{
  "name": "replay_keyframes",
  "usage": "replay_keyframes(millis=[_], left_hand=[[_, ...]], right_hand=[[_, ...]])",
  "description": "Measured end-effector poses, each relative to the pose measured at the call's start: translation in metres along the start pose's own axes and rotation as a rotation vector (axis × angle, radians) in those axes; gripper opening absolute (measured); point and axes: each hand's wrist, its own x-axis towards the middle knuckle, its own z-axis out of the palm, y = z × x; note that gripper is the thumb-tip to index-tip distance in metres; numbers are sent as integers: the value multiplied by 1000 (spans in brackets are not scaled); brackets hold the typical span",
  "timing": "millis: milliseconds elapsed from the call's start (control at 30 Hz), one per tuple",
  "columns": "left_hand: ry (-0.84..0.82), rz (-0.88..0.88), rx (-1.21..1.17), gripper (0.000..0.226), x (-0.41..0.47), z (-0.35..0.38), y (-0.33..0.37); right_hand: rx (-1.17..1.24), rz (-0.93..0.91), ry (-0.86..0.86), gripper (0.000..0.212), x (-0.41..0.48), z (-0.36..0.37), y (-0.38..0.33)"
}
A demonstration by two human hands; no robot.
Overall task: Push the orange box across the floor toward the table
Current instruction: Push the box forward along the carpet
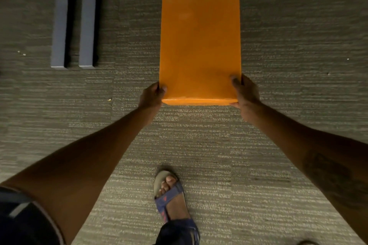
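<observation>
A long orange box (200, 40) lies flat on the grey carpet, its length running away from me. My left hand (151, 96) grips the near left corner, thumb on the top face. My right hand (245, 93) grips the near right corner the same way, fingers wrapped under the near edge. Both arms are stretched forward and down. The table top itself is out of view.
Two grey metal furniture legs (59, 32) (87, 32) rest on the carpet at the upper left, left of the box. My foot in a blue-strapped sandal (169, 195) steps on the carpet (219, 155) behind the box. Small crumbs dot the floor.
</observation>
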Motion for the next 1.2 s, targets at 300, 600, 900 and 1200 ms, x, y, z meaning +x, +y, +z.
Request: replay_keyframes(millis=[300, 600, 900, 1200], left_hand=[[24, 68, 198, 46, 2, 2, 1], [98, 169, 560, 71, -28, 10, 18], [52, 323, 886, 73, -51, 5, 26], [36, 338, 905, 72, -76, -17, 25]], right_hand=[[-203, -154, 47, 28, 4, 3, 7], [-539, -316, 109, 64, -29, 0, 19], [-715, -390, 158, 64, -51, -8, 23], [-731, -357, 196, 63, -86, -4, 8]])
